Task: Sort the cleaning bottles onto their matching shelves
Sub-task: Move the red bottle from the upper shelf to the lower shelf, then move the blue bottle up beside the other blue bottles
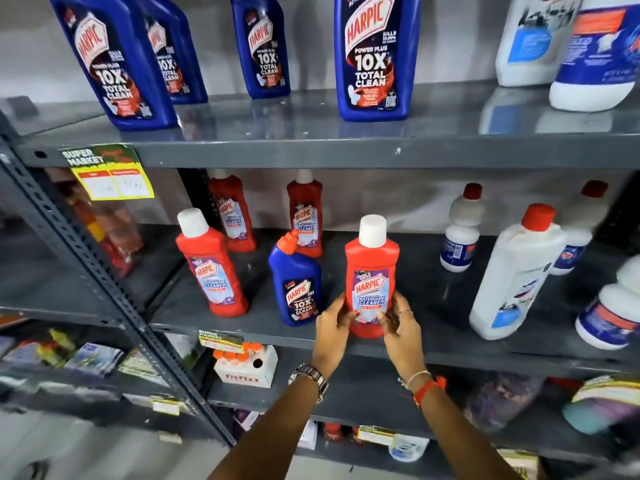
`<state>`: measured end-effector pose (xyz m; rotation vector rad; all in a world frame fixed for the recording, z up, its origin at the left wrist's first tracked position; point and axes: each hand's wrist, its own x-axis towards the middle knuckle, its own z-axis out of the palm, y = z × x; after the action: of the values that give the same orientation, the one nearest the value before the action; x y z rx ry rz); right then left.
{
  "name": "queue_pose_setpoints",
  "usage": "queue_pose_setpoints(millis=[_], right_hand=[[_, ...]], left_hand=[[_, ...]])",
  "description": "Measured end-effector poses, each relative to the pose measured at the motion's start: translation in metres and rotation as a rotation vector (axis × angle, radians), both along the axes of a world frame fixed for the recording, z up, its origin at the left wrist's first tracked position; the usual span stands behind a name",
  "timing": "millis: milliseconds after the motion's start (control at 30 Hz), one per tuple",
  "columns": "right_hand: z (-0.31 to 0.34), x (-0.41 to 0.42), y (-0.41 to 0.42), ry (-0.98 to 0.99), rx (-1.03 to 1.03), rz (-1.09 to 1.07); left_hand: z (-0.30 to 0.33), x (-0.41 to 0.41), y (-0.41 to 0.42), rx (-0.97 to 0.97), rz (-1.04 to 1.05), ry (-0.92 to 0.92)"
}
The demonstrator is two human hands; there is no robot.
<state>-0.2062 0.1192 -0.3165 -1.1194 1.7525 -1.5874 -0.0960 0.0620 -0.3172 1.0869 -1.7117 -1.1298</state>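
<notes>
Red bottle [372, 277], white cap, upright at the near edge of the middle shelf [433, 344]. Both hands on its lower part: left hand [333, 329] wraps the left side, thumb across the label; right hand [401, 329] cups the right side, fingers on the front. Base looks to be at the shelf lip; cannot tell whether it rests there or is lifted clear.

Just left of the left hand, a small blue bottle [296, 282] with an orange cap, near but apart. Further left, another red bottle [211, 263]; two more red ones at the back.

Right of the held bottle, open shelf up to a tall white bottle [512, 275] with a red cap; smaller white bottles behind it and at the far right.

Top shelf [311, 147]: big blue bottles [375, 57] in a row, white ones at the right end. Bare stretch between the blue bottles.
</notes>
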Motion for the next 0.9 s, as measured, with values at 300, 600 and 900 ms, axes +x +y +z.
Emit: queue_pose_setpoints(millis=[300,600,900], right_hand=[[0.008,0.073,-0.007,0.371,-0.201,0.104],[0.008,0.088,-0.088,0.215,0.209,0.198],[0.042,0.099,-0.059,0.025,-0.034,0.252]], left_hand=[[-0.003,0.071,-0.018,-0.175,0.581,0.218],[-0.005,0.101,-0.06,0.0,0.137,0.116],[0.046,0.13,-0.032,-0.121,0.124,0.23]])
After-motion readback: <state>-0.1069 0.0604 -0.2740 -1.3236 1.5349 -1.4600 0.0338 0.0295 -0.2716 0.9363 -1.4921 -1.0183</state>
